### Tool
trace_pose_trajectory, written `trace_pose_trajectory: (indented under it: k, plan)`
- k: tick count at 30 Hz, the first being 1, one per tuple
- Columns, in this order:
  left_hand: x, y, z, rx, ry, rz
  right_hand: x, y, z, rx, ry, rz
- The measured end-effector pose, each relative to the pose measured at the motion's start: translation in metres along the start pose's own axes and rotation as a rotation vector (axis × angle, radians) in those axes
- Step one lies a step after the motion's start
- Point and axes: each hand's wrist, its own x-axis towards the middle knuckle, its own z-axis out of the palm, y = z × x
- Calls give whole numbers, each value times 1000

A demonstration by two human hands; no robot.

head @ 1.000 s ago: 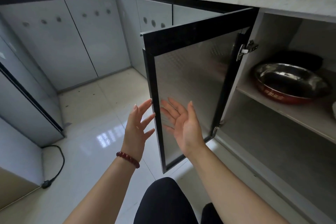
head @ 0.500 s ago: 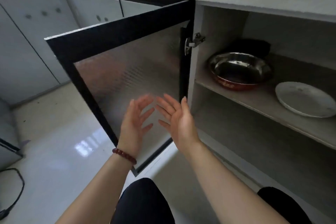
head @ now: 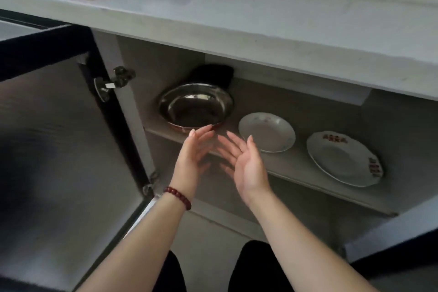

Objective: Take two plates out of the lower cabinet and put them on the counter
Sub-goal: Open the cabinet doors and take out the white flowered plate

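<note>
Reaching toward the open lower cabinet, the left hand (head: pixel 193 152) and right hand (head: pixel 244 161) hang palms inward, fingers spread, holding nothing. On the shelf (head: pixel 296 168) lie two plates side by side: the nearer plate (head: pixel 266 131) beside the metal bowl (head: pixel 195 106), the red-patterned plate (head: pixel 343 159) farther right.

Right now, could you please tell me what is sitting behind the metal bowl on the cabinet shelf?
A dark, black object sits directly behind the metal bowl, against the cabinet's back wall. Only its upper part shows; the bowl's rim covers the rest, so I cannot tell what it is.
</note>
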Motion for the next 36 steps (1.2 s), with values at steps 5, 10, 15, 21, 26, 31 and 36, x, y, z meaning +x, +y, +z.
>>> trace_pose_trajectory:
  k: [5,10,15,21,26,31,36]
  plan:
    - [41,-23,21,57,-86,-22,25,4,-41,62,143,-66]
    - [75,-46,35,102,-191,-41,37,13,-75,126,274,-170]
    - [101,-64,42,84,-237,-106,44,17,-110,176,414,-217]
    - [127,-72,50,28,-210,-140,58,16,-126,135,519,-268]
    - [141,-74,53,49,-257,-160,66,10,-139,106,565,-301]
    - [147,-82,54,22,-233,-194,70,13,-145,145,648,-289]
    - [151,-86,58,-7,-213,-247,74,15,-147,185,700,-269]
